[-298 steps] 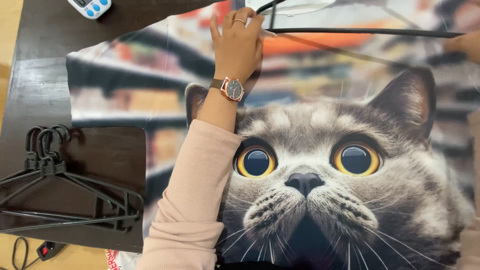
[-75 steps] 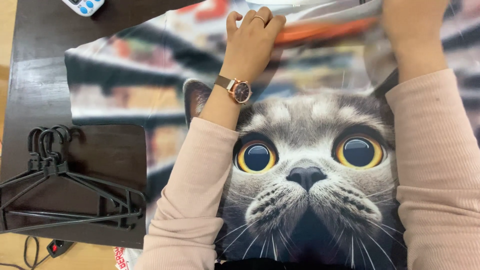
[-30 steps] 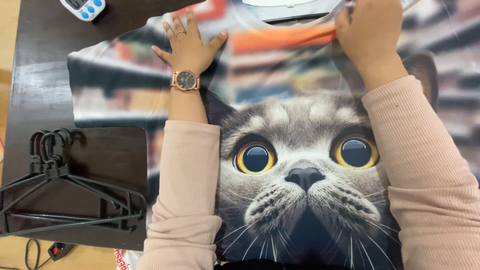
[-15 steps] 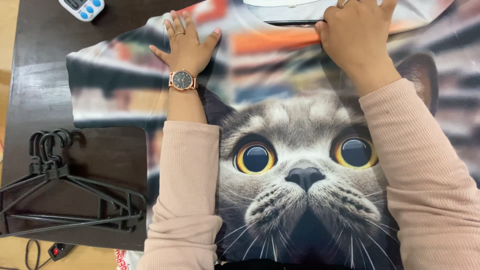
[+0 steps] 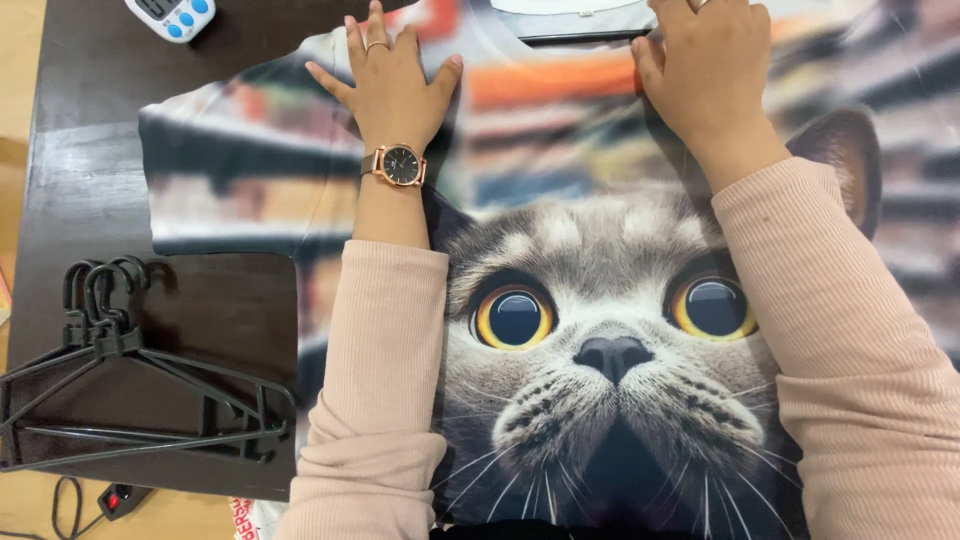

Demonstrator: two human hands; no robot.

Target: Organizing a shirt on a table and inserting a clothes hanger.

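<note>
With the shirt (image 5: 600, 330) spread face-up on the dark table (image 5: 80, 150), collar away from me, both my hands sit up by the neckline. Left hand (image 5: 392, 85) is flat, fingers fanned wide, just pressing the fabric left of the collar, not gripping anything. Right hand (image 5: 710, 70) is palm-down right of the collar, fingers bent a bit on the cloth; I honestly can't tell if it's pinching a fold or only pushing. A black hanger bar (image 5: 580, 37) peeks out at the collar opening between them.

Tip, I'd say: keep palms flat and push outward from the collar evenly, so the shoulders don't bunch.

Room-wise: the left sleeve (image 5: 220, 170) ends short of the table's left edge, bare wood beyond it. Spare hangers (image 5: 130, 385) lie below that sleeve, near the front edge, so sweep wide carefully. A timer (image 5: 172, 15) sits up-left of the collar.
</note>
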